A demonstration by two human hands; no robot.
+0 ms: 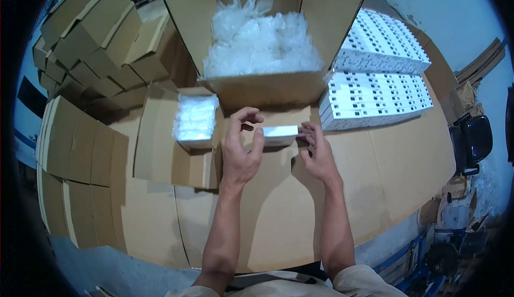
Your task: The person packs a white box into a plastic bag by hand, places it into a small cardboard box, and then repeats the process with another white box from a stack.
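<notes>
A small white box [280, 131] stands on the cardboard-covered table between my two hands. My left hand [242, 149] is at its left end, fingers curved and apart, with the thumb close to the box. At its right end is my right hand [317, 149], fingers loosely bent and apart near the box's edge; whether they touch it is unclear. Left of my left hand, an open carton [155, 136] holds packs wrapped in clear plastic [196, 117].
Behind my hands a large open carton [267, 91] holds crumpled clear plastic bags [262, 48]. Rows of white boxes [377, 99] stand at the right. Brown cartons [80, 147] are stacked at the left, and a black chair [474, 141] is beyond the table's right edge.
</notes>
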